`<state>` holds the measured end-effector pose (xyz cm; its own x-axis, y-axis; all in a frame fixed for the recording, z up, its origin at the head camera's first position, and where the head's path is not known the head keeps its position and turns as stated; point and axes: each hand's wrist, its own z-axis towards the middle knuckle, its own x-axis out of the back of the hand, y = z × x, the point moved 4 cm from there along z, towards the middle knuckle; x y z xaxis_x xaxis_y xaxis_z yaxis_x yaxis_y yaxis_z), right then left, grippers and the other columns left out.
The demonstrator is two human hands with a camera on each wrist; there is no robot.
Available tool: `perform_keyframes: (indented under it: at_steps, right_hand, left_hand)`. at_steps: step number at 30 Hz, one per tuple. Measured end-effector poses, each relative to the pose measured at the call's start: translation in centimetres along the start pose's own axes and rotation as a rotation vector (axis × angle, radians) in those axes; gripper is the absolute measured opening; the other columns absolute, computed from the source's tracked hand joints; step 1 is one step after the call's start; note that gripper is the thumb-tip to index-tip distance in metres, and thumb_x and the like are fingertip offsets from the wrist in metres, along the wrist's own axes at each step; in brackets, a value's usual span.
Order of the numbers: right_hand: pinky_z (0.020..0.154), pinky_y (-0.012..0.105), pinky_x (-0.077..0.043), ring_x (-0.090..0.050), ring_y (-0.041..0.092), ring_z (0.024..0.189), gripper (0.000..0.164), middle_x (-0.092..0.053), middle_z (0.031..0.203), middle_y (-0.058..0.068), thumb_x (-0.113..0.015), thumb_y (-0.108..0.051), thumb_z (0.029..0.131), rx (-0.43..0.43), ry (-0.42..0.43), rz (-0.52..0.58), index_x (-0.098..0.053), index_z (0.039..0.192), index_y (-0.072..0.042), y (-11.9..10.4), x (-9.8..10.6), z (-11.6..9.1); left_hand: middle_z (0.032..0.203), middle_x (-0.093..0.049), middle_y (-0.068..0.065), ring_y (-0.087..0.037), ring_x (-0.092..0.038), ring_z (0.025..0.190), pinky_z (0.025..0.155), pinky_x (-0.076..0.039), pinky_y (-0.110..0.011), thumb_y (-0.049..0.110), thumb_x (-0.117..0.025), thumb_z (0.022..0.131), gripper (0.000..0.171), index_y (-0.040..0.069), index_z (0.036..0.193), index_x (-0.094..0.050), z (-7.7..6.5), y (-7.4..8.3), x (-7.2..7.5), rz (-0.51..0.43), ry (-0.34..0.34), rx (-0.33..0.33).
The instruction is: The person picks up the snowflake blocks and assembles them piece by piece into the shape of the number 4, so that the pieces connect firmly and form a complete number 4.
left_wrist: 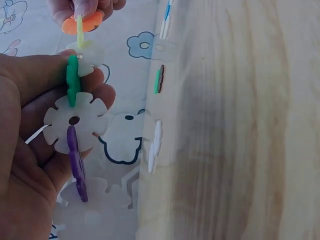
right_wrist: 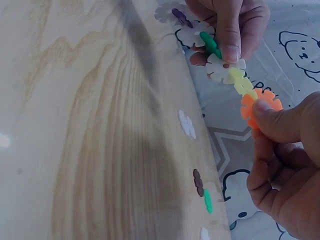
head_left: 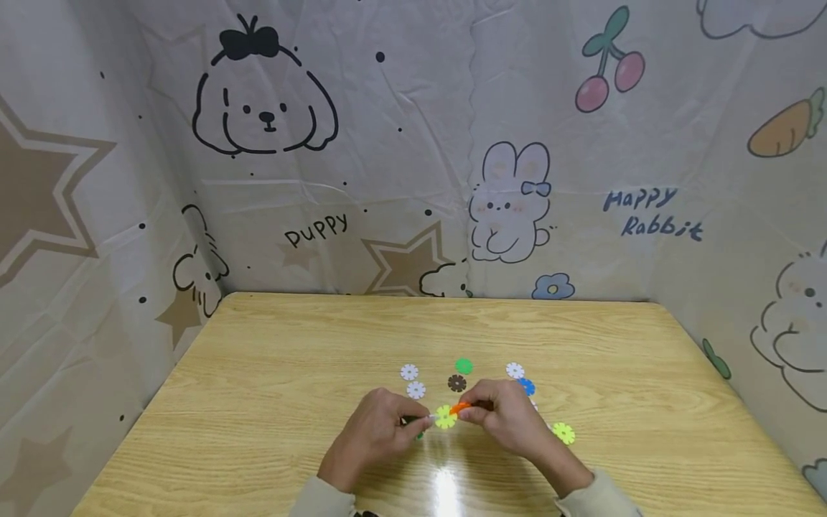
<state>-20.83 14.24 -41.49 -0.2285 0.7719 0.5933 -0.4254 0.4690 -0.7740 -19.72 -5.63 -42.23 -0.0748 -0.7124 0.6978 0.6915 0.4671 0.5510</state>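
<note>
A chain of interlocked notched plastic discs spans my two hands above the table. My left hand [head_left: 382, 429] grips it around the green disc [left_wrist: 73, 80] and the white disc [right_wrist: 220, 69] beside it. Behind those, a white disc [left_wrist: 60, 112], a purple disc [left_wrist: 77, 167] and another white disc [left_wrist: 95, 217] trail off in the left wrist view. Between thumb and finger, my right hand [head_left: 510, 420] pinches the orange disc [right_wrist: 267, 97]. It meets the yellow disc [head_left: 445, 416], which joins the white one at my left fingertips.
Loose discs lie on the wooden table [head_left: 291, 345]: white ones [head_left: 409, 372] to the left, a green one [head_left: 464, 366] and a brown one [head_left: 456, 383] in the middle, a blue one [head_left: 527, 387] and a yellow one [head_left: 564, 433] to the right. A printed curtain [head_left: 400, 143] hangs behind.
</note>
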Motion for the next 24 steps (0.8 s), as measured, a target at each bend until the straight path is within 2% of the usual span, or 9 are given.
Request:
perform_keyframes:
  at_steps: [5,9,14,19,24]
  right_hand:
    - [0.056,0.025,-0.05,-0.057,0.009,0.067,0.006,-0.069,0.086,-0.002,-0.077,-0.006,0.086,-0.016,0.013,0.049,-0.075,0.091,-0.006,-0.21,0.31,0.24]
    - [0.057,0.025,-0.049,-0.057,0.011,0.068,0.007,-0.069,0.086,-0.003,-0.076,-0.009,0.089,-0.026,0.035,0.065,-0.074,0.095,-0.008,-0.39,0.57,0.34]
    - [0.056,0.026,-0.048,-0.055,0.013,0.066,0.009,-0.063,0.079,-0.004,-0.075,-0.016,0.091,-0.051,0.038,0.081,-0.072,0.094,-0.008,-0.36,0.63,0.2]
    - [0.059,0.027,-0.05,-0.057,0.014,0.068,0.012,-0.064,0.08,-0.003,-0.074,-0.016,0.092,-0.049,0.021,0.105,-0.072,0.095,-0.005,-0.15,0.29,0.01]
    - [0.061,0.027,-0.051,-0.059,0.013,0.07,0.012,-0.067,0.082,-0.004,-0.074,-0.016,0.092,-0.037,0.008,0.134,-0.073,0.095,-0.005,-0.11,-0.14,-0.12]
  left_hand:
    - [0.077,-0.071,0.009,0.008,-0.048,0.058,0.055,-0.046,-0.015,0.012,-0.075,0.091,0.008,0.01,0.085,-0.08,-0.01,-0.25,0.19,-0.033,-0.016,0.062]
    - [0.078,-0.07,0.01,0.002,-0.056,0.064,0.059,-0.05,-0.021,0.014,-0.072,0.094,0.012,0.01,0.084,-0.077,-0.07,-0.33,0.42,-0.081,-0.001,0.065]
    - [0.083,-0.07,0.005,-0.001,-0.062,0.071,0.065,-0.054,-0.021,0.014,-0.068,0.097,0.012,0.008,0.09,-0.076,-0.07,-0.37,0.51,-0.175,0.015,0.073]
    - [0.085,-0.07,0.002,-0.003,-0.065,0.072,0.065,-0.055,-0.021,0.012,-0.068,0.097,0.01,0.005,0.093,-0.075,0.04,-0.35,0.46,-0.232,0.048,0.055]
    - [0.087,-0.071,-0.002,-0.005,-0.066,0.072,0.064,-0.056,-0.022,0.007,-0.068,0.096,0.007,0.004,0.093,-0.073,0.19,-0.15,0.24,-0.272,0.092,0.002]
